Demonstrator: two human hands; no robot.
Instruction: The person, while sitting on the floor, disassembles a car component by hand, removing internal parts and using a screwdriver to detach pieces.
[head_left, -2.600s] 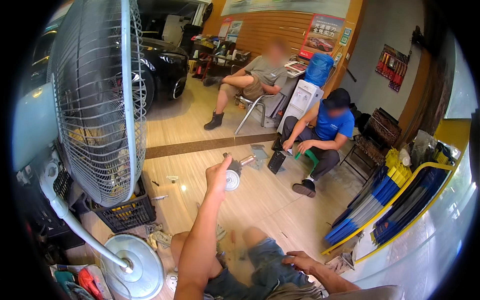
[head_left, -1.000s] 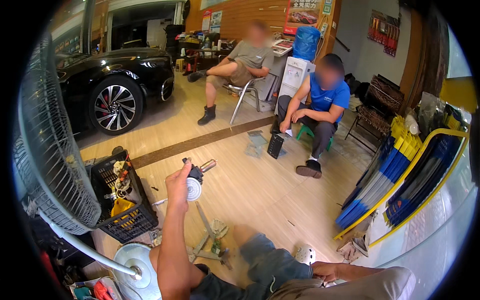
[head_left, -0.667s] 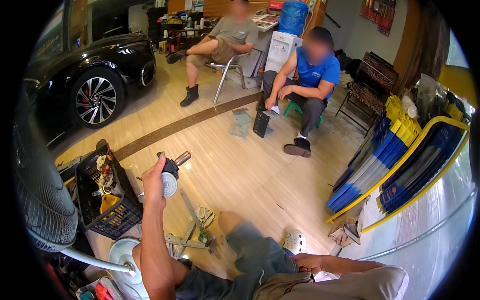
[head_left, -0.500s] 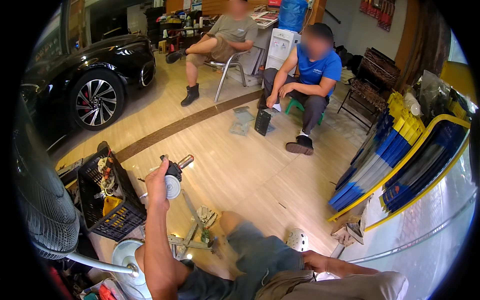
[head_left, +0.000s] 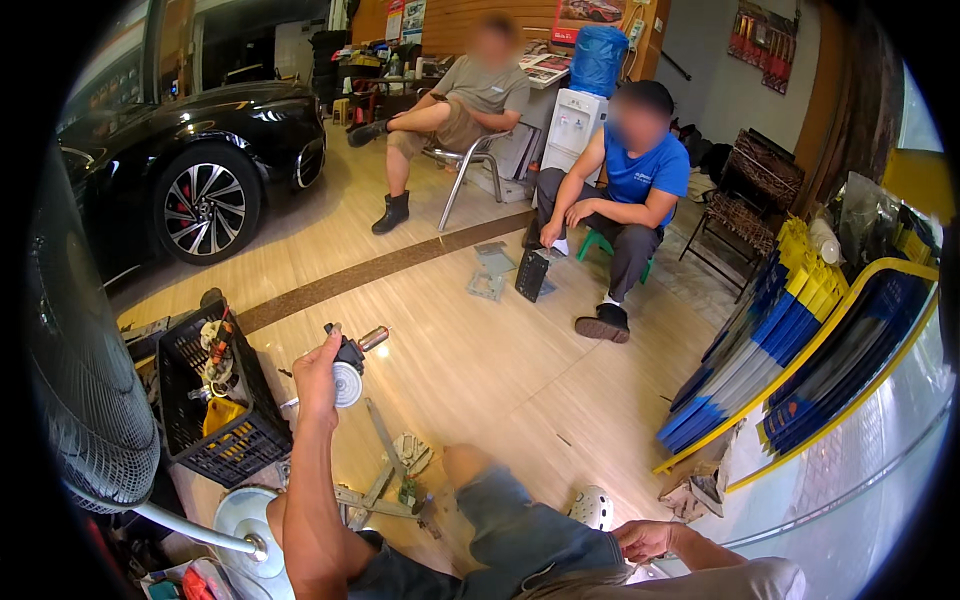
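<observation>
My left hand (head_left: 319, 378) is raised and closed around a small mechanical part with a black body, a round white disc (head_left: 347, 384) and a copper-and-silver cylinder (head_left: 374, 339) sticking out to the right. Fingers and palm hide some of it. My right hand (head_left: 643, 541) rests low at the hem of my dark shorts (head_left: 545, 525), fingers curled; whatever they hold, if anything, is hidden. Below the left hand, crossed grey metal bars (head_left: 381, 486) lie on the floor beside a small green piece (head_left: 408, 491) and a pale crumpled glove-like thing (head_left: 411, 452).
A black crate (head_left: 252, 447) of tools and a fan (head_left: 95, 440) stand left. Behind is a black car (head_left: 200, 150). One person (head_left: 645, 170) sits on a green stool by metal plates (head_left: 490, 262); another (head_left: 480, 100) sits in a chair. A yellow rack (head_left: 850, 300) stands right.
The whole view has shifted slightly, so the background sits lower and further right. My left hand still grips the same part. My right hand shows a little further right and lower.
</observation>
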